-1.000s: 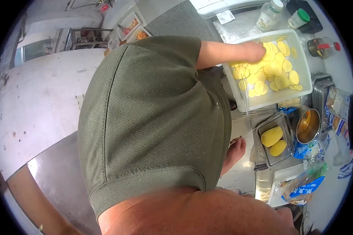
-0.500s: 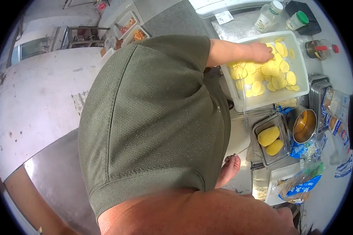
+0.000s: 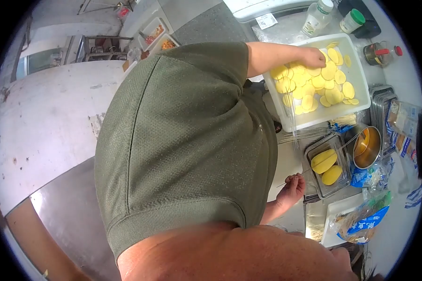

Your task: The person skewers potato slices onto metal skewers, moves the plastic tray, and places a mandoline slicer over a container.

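Observation:
My left hand (image 3: 314,57) is over the white tray (image 3: 366,93) of thin yellow slices (image 3: 333,96), its fingers closed together. What they hold, if anything, is hidden. Lower down, my right hand (image 3: 293,186) pinches a thin skewer (image 3: 347,144), whose length runs up and right over a clear container (image 3: 341,183). Inside that container lie two peeled yellow potatoes (image 3: 332,174). Several metal skewers (image 3: 293,117) lean across the tray's near left corner, and more lie just below the tray.
A metal pot (image 3: 373,152) stands right of the container, beside stacked trays (image 3: 382,100). Plastic packages (image 3: 365,225) lie at the lower right. Behind the tray are a white-capped bottle (image 3: 316,19), a green-capped jar (image 3: 351,22) and a red-capped bottle (image 3: 379,54).
My right hand has moved up and to the right, and its skewer now reaches over the potatoes. My left hand has shifted slightly left and up over the slices.

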A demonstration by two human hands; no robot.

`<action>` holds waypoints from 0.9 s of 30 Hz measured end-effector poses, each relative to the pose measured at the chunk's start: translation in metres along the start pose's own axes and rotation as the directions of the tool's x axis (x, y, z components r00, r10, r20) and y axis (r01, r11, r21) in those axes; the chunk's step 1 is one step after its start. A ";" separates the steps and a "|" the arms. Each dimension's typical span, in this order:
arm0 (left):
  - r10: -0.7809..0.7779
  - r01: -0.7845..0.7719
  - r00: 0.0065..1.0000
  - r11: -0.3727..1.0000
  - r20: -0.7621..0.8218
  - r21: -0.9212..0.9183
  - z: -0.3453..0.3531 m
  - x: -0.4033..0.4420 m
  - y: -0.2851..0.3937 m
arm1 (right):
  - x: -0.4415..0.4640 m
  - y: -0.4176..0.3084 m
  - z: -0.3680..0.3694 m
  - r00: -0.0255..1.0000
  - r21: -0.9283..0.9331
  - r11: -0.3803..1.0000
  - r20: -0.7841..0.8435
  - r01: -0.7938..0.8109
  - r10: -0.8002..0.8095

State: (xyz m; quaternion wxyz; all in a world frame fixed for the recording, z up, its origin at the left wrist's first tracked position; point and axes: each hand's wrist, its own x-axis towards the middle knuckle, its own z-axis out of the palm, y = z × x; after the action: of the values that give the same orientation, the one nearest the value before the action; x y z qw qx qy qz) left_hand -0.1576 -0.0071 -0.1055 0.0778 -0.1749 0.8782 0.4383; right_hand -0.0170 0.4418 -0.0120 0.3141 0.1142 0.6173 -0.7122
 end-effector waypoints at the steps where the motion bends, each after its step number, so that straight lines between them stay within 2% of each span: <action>1: -0.029 0.029 1.000 0.998 0.003 -0.048 -0.001 -0.002 0.002 | 0.001 0.000 0.001 1.000 0.004 1.000 0.004 0.003 -0.003; 4: -0.086 0.091 0.994 0.994 0.068 -0.066 -0.003 0.001 0.000 | 0.006 0.002 0.006 1.000 -0.013 1.000 -0.002 0.006 -0.006; 7: -0.172 0.172 0.985 0.985 0.008 -0.023 -0.005 -0.004 0.008 | 0.013 0.001 0.013 0.999 -0.041 0.999 0.037 0.028 -0.027; 10: -0.170 0.166 0.985 0.980 -0.031 -0.109 0.000 0.004 -0.004 | 0.019 -0.007 0.032 0.998 -0.054 0.998 0.044 0.036 -0.034; 13: -0.196 0.159 0.974 0.947 -0.110 -0.279 -0.002 -0.001 0.001 | 0.025 -0.012 0.046 0.999 -0.064 0.997 0.041 0.035 -0.032; 16: -0.040 -0.015 0.956 0.982 -0.290 -0.186 -0.002 -0.004 0.005 | 0.030 -0.020 0.055 0.997 -0.080 0.996 0.077 0.027 -0.021; 19: 0.218 -0.205 0.974 0.963 -0.062 0.176 -0.004 -0.008 0.008 | 0.036 -0.022 0.059 0.994 -0.080 0.996 0.104 0.025 -0.016; 22: 0.313 -0.284 0.949 0.901 -0.039 0.328 -0.002 -0.015 -0.003 | 0.038 -0.027 0.064 0.994 -0.107 0.994 0.105 0.025 -0.014; 25: 0.172 -0.117 0.967 0.955 -0.187 0.273 0.000 -0.031 0.003 | 0.043 -0.027 0.064 0.996 -0.169 0.986 0.093 0.012 0.004; 27: 0.100 -0.089 0.989 0.991 -0.109 0.098 0.004 -0.050 0.022 | 0.049 -0.022 0.066 0.993 -0.167 0.986 0.118 0.005 0.015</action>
State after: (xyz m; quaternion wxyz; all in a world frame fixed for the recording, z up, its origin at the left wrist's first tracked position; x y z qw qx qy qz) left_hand -0.1199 0.0203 -0.0769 0.0150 -0.1538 0.9080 0.3894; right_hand -0.0527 0.3650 -0.0070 0.3604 0.0464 0.6547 -0.6628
